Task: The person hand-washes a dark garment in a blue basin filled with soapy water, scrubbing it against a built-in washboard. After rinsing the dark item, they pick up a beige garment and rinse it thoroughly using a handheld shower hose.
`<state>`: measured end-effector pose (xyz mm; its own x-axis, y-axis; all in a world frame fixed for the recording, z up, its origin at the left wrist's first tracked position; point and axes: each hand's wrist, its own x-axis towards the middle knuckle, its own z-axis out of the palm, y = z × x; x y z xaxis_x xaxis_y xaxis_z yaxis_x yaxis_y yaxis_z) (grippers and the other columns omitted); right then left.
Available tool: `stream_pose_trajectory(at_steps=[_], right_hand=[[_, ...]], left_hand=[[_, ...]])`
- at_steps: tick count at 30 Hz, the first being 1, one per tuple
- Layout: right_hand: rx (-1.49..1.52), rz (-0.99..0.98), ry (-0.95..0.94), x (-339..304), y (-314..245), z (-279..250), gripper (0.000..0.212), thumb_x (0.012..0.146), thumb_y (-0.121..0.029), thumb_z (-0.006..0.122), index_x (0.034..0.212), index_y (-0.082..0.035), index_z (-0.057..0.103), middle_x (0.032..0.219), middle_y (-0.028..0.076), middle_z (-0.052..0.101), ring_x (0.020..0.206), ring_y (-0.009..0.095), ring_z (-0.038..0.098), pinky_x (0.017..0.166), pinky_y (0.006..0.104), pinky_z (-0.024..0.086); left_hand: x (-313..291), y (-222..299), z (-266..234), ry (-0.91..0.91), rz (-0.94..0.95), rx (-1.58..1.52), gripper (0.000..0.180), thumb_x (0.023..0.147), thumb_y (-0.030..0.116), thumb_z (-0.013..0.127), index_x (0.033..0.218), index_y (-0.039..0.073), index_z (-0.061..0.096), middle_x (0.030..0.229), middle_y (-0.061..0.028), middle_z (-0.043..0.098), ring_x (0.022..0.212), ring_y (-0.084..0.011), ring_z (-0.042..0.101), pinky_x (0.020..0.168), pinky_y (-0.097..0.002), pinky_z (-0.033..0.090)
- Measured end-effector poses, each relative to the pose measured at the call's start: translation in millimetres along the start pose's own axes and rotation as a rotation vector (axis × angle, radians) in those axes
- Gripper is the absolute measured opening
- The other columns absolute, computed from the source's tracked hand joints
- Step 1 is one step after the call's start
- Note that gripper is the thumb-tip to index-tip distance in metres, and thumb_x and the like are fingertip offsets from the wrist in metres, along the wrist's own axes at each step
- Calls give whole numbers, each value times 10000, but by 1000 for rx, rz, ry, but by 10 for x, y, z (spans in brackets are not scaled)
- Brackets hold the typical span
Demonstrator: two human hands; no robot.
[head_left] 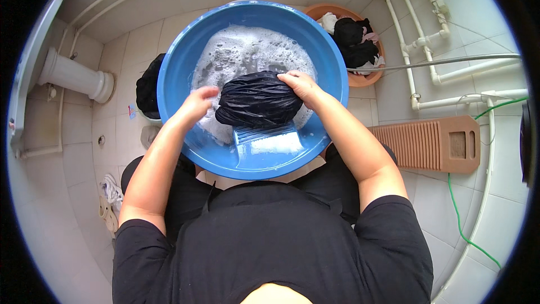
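Note:
A wet, shiny black garment (260, 100), bunched together, is spread over the suds and the top of the ribbed washboard slope (269, 142) moulded into the big blue basin (181, 50). My right hand (304, 86) grips the garment's upper right corner, thumb and fingers closed on the cloth. Just off the garment's left end is my left hand (198, 104), slightly blurred, its fingers apart with nothing seen in them. Foamy grey water (253, 45) fills the far part of the basin. What kind of garment it is cannot be made out.
An orange-brown tub (363, 79) of clothes stands at the far right. A brown washboard (427, 143) lies right of my knee. Dark cloth (149, 87) sits left of the basin, shoes (109, 200) nearer me. White pipes (396, 17) and a green hose (458, 222) run along the right.

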<state>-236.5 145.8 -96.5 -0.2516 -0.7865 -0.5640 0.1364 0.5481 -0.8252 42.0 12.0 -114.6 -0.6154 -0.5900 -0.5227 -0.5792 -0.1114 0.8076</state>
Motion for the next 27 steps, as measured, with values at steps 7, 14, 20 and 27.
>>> stream_pose_trajectory(at_steps=[7, 14, 20, 27], right_hand=[[-418, -217, 14, 100, -70, 378, 447, 804, -377, 588, 1011, 19, 608, 1075, 175, 599, 996, 264, 568, 870, 344, 428], [-899, -844, 156, -702, 207, 488, 493, 631, -516, 693, 825, -70, 610, 957, 137, 530, 1047, 368, 454, 877, 494, 353], [-785, -958, 213, -402, 324, 531, 251, 642, -289, 648, 596, -73, 527, 717, 106, 505, 677, 303, 481, 601, 412, 401], [-567, -851, 67, 55, 348, 470, 212, 709, -278, 556, 629, -85, 588, 680, 131, 546, 675, 340, 542, 602, 427, 440]], left_hand=[[266, 441, 708, 388, 17, -476, 424, 858, 384, 594, 1027, -5, 618, 1015, -130, 620, 983, -263, 550, 890, -345, 402], [-418, 315, 1041, 521, 572, 221, 442, 695, 307, 737, 1047, 73, 611, 1094, -135, 534, 1081, -320, 468, 943, -419, 373], [-99, 155, 1100, 576, 667, 315, 222, 715, 206, 677, 829, 25, 619, 940, -129, 586, 940, -316, 517, 844, -400, 395], [208, 184, 901, 359, 711, 267, 217, 709, 180, 502, 791, -5, 580, 818, -169, 567, 789, -352, 506, 759, -402, 401]])
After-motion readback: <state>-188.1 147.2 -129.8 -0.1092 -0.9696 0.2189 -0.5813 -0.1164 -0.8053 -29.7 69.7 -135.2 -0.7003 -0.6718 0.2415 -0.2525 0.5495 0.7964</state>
